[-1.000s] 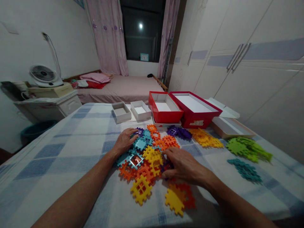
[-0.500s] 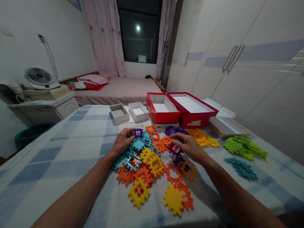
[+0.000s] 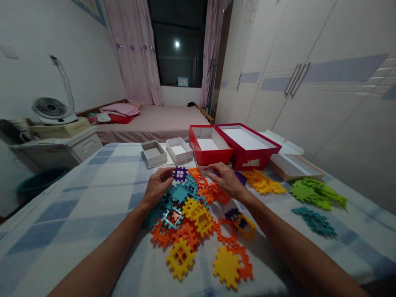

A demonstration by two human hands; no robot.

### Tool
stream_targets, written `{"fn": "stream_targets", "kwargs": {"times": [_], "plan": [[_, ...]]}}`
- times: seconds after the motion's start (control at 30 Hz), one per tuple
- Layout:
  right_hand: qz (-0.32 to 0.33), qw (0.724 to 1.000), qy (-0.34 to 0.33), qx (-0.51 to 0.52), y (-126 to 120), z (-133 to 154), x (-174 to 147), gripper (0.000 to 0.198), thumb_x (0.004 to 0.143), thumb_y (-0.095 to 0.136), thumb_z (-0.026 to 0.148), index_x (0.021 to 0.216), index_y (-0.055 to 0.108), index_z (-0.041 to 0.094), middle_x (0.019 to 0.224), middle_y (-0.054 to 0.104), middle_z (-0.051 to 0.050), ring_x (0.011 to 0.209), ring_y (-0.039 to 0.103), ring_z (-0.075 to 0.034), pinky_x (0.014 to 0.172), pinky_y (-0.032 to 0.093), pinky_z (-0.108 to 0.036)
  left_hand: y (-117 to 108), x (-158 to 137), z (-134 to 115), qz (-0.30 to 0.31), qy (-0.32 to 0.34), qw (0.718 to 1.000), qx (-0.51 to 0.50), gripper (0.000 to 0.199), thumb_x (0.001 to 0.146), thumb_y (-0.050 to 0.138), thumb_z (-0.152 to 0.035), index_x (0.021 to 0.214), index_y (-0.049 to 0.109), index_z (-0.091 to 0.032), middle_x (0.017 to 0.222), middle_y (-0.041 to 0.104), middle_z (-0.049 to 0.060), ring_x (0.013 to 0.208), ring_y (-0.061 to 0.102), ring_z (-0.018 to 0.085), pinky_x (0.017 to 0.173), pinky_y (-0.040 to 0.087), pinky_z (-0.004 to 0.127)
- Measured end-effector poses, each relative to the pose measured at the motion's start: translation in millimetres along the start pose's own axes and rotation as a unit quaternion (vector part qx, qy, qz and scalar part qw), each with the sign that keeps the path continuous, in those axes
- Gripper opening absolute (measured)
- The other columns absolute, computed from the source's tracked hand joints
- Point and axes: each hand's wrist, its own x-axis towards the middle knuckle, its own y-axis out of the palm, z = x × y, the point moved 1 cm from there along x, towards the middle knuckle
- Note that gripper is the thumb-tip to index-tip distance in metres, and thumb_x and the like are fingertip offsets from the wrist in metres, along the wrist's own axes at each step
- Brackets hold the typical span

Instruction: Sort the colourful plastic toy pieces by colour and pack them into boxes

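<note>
Tile [image 3: 180, 174], purple, mid-frame, right of your left hand [image 3: 157, 186]
You pinch its left edge; right hand [image 3: 228, 180] half-curled, hold indeterminable.

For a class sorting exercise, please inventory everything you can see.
notched plastic tiles: many, orange/yellow/blue/purple, centre
tile heaps: four, purple/amber/lime/teal, right
small open cardboard boxes: two, grey/white, behind tiles
large open cardboard boxes: two, red/crimson, behind tiles
shallow cardboard tray: one, tan/white, behind lime heap
checked cloth: one, blue/white, under tiles
bed: one, pink-sheeted, back
folded cloths: several, pink/red, on bed
window: one, dark, back
curtains: two, pink, beside window
panelled wardrobe: one, white, right
round-grilled fan: one, white, left
low cabinet: one, white, below fan
round tub: one, dark teal, left
left grip: one, bare hand, at purple tile
right grip: one, bare hand, above orange tiles
</note>
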Motion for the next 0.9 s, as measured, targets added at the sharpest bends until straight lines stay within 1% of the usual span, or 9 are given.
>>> {"fn": "stream_targets", "kwargs": {"times": [0.1,0.17,0.33,0.47,0.53,0.63,0.73,0.8,0.9], "plan": [[0.043,0.997,0.000,0.058,21,20,6,0.034,0.084,0.054,0.029,0.114,0.059,0.014,0.103,0.062,-0.009,0.087,0.058,-0.016,0.078,0.044,-0.029,4,-4,-11,0.013,0.006,0.998,-0.056,0.036,0.071,0.060,-0.023,0.106,0.064,-0.016,0.098,0.066,0.005,0.088,0.062,0.016,0.082,0.048,0.030],[0.048,0.995,0.002,0.086,34,28,10,0.037,0.083,0.055,0.030,0.115,0.058,0.013,0.103,0.063,-0.009,0.087,0.058,-0.016,0.078,0.044,-0.028,7,-8,-17,0.029,0.018,0.995,-0.093,0.033,0.072,0.062,-0.023,0.105,0.064,-0.018,0.099,0.066,0.004,0.089,0.062,0.016,0.084,0.048,0.030],[0.030,0.988,0.009,0.153,47,27,10,0.023,0.082,0.047,0.025,0.091,0.066,0.015,0.080,0.064,-0.001,0.072,0.056,-0.012,0.068,0.043,-0.023,16,-15,-22,0.085,0.063,0.990,-0.097,0.028,0.078,0.061,-0.023,0.106,0.064,-0.020,0.102,0.062,0.003,0.096,0.061,0.016,0.091,0.047,0.031],[-0.002,0.989,0.055,0.140,24,2,11,0.026,0.080,0.047,0.029,0.091,0.065,0.015,0.077,0.064,0.000,0.066,0.054,-0.012,0.063,0.043,-0.023,17,-18,-26,0.092,0.082,0.992,-0.035,0.043,0.079,0.061,-0.025,0.121,0.056,-0.022,0.108,0.059,0.004,0.097,0.061,0.016,0.094,0.046,0.034],[-0.040,0.990,0.093,0.097,5,-16,14,0.027,0.080,0.048,0.031,0.092,0.065,0.015,0.076,0.065,-0.001,0.067,0.056,-0.013,0.064,0.044,-0.024,15,-17,-25,0.088,0.094,0.991,0.030,0.040,0.080,0.060,-0.029,0.119,0.058,-0.021,0.112,0.059,0.005,0.104,0.058,0.018,0.098,0.043,0.036],[-0.080,0.988,0.130,0.001,-23,-40,19,0.028,0.080,0.047,0.031,0.095,0.065,0.015,0.083,0.066,-0.005,0.077,0.059,-0.016,0.074,0.047,-0.029,13,-16,-17,0.121,0.103,0.979,0.129,0.032,0.082,0.056,-0.035,0.110,0.064,-0.021,0.114,0.061,0.007,0.109,0.056,0.022,0.099,0.042,0.038],[-0.117,0.979,0.117,-0.122,-43,-51,10,0.034,0.079,0.051,0.030,0.105,0.063,0.012,0.101,0.064,-0.011,0.096,0.058,-0.022,0.089,0.043,-0.036,13,-15,-9,0.170,0.113,0.962,0.182,0.034,0.083,0.053,-0.038,0.110,0.065,-0.021,0.117,0.061,0.009,0.111,0.055,0.024,0.100,0.041,0.039],[-0.101,0.977,0.096,-0.161,-51,-47,-8,0.037,0.080,0.052,0.032,0.110,0.061,0.012,0.108,0.061,-0.013,0.102,0.056,-0.023,0.092,0.042,-0.037,14,-16,-7,0.184,0.119,0.956,0.194,0.034,0.084,0.051,-0.038,0.109,0.065,-0.021,0.118,0.062,0.008,0.112,0.056,0.023,0.101,0.040,0.037],[0.036,0.985,0.101,-0.135,-56,-30,-48,0.036,0.083,0.052,0.038,0.111,0.061,0.017,0.107,0.062,-0.009,0.098,0.058,-0.021,0.087,0.044,-0.034,14,-18,-10,0.192,0.116,0.955,0.194,0.029,0.083,0.051,-0.038,0.103,0.065,-0.021,0.112,0.063,0.006,0.106,0.058,0.021,0.097,0.042,0.034]]}}
